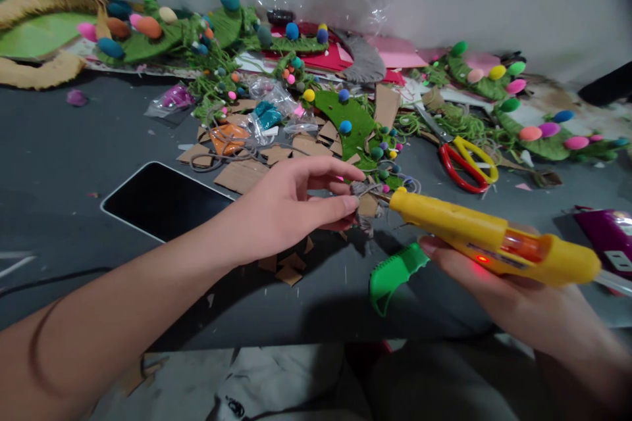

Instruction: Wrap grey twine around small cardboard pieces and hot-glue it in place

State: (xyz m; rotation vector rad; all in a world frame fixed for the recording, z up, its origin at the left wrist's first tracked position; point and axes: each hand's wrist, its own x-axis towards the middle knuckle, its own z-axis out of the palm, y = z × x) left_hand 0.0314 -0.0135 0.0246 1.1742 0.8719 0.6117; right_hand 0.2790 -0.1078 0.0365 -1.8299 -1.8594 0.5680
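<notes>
My left hand [301,200] pinches a small piece of grey yarn [364,189] above the middle of the table. A little brown cardboard piece [368,205] shows beside the yarn. My right hand [488,283] is wrapped round a yellow glue gun [449,218] with a red light on its side. The gun's nozzle points left and is at the grey yarn; whether it touches cannot be made out. A green comb-edged plastic piece [395,276] lies under the gun, left of my right hand.
A phone [170,200] lies beneath my left forearm. Scissors [467,161] with red and yellow handles are at right. Cardboard scraps [241,175], yarn and green pieces with coloured balls [350,125] spread along the back. A purple packet [605,233] sits far right.
</notes>
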